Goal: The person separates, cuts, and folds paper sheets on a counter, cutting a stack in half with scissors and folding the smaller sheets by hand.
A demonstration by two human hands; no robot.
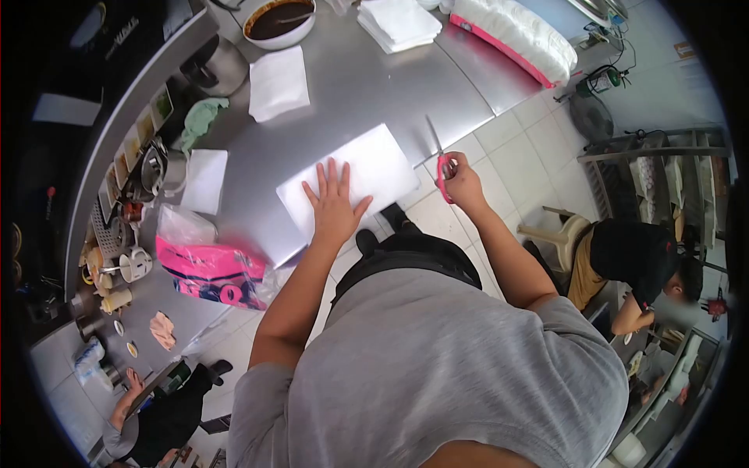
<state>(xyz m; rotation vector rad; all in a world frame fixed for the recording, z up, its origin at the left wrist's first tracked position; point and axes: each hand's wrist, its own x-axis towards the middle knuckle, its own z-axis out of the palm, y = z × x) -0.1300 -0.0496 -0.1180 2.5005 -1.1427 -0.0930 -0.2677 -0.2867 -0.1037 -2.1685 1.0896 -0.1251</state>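
Note:
My left hand [335, 204] lies flat with spread fingers on a white stack of paper sheets or napkins [386, 168] at the near edge of the steel table. In my right hand [462, 183] is a pair of scissors [441, 168] with pink handles, held to the right of the stack beyond the table edge. The blades point away from me; I cannot tell whether they are parted. Another white stack [279, 84] lies farther back, and a smaller white piece [205, 181] is to the left.
A bowl of dark sauce [279, 23], white sheets [399, 22] and a long pink-and-white pack [515, 35] stand at the back of the steel table [351, 93]. A pink plastic package [211, 265] lies left. One person [624, 261] sits right; another [168, 417] is lower left.

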